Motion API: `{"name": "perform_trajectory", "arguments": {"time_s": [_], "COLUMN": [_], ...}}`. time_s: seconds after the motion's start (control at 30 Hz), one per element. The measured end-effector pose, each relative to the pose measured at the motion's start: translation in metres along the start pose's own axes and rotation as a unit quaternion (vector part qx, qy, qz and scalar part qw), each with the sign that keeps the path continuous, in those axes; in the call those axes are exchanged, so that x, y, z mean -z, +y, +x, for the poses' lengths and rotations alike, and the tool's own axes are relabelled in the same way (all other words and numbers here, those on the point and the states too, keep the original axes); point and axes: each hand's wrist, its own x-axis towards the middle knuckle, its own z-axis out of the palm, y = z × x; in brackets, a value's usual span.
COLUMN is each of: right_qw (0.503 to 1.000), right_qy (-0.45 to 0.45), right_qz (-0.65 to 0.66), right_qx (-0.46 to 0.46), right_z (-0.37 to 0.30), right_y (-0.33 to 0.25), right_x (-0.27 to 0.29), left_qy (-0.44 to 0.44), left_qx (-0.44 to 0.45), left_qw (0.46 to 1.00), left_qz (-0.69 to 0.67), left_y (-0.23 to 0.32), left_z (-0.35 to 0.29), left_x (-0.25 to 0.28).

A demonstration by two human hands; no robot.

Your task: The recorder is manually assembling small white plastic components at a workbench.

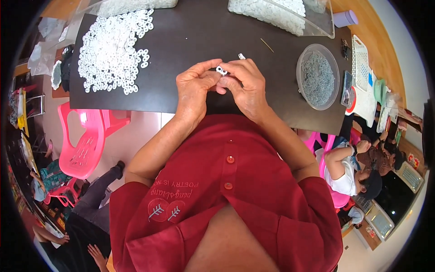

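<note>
Red shirt front nearest, both hands meeting just above it over a black table (pixel 190 27).

Left hand (pixel 194 88) and right hand (pixel 244 84) pinched, fingertips closed on one small white ring piece (pixel 221 70) between them. Best kept low over the tabletop, grip light, thumbs steadying. White ring pile (pixel 113 50) lying far left, clear bowl of grey parts (pixel 318 77) right.

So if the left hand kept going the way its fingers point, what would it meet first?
Almost at once the right hand: the left hand points right, and both pinch the small white ring piece between them.
</note>
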Motion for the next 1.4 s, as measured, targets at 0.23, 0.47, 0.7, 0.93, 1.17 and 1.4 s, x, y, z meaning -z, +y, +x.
{"name": "perform_trajectory", "arguments": {"time_s": [0.23, 0.47, 0.7, 0.93, 1.17, 1.4], "right_qw": [1.000, 0.998, 0.999, 0.997, 0.996, 0.992], "right_qy": [0.022, 0.036, 0.049, 0.075, 0.077, 0.089], "right_qz": [0.003, -0.029, 0.008, 0.017, 0.045, 0.089], "right_qx": [0.007, 0.048, 0.022, 0.020, 0.011, -0.003], "right_z": [0.002, 0.006, 0.006, 0.007, 0.008, 0.011], "right_y": [0.001, 0.003, -0.004, -0.001, -0.004, -0.013], "right_x": [-0.002, -0.001, -0.002, -0.003, -0.001, -0.008], "left_qy": [0.003, -0.023, -0.004, -0.011, -0.057, -0.021], "left_qx": [0.015, -0.014, -0.005, 0.001, -0.084, -0.230], "left_qw": [0.999, 1.000, 0.999, 0.999, 0.995, 0.970], "left_qz": [-0.030, -0.003, -0.039, -0.044, 0.022, 0.069], "left_y": [0.004, -0.002, 0.004, 0.007, 0.000, -0.012], "left_z": [0.001, 0.004, 0.001, 0.000, 0.005, 0.004], "left_x": [-0.002, 0.004, -0.001, -0.004, 0.004, 0.000]}}
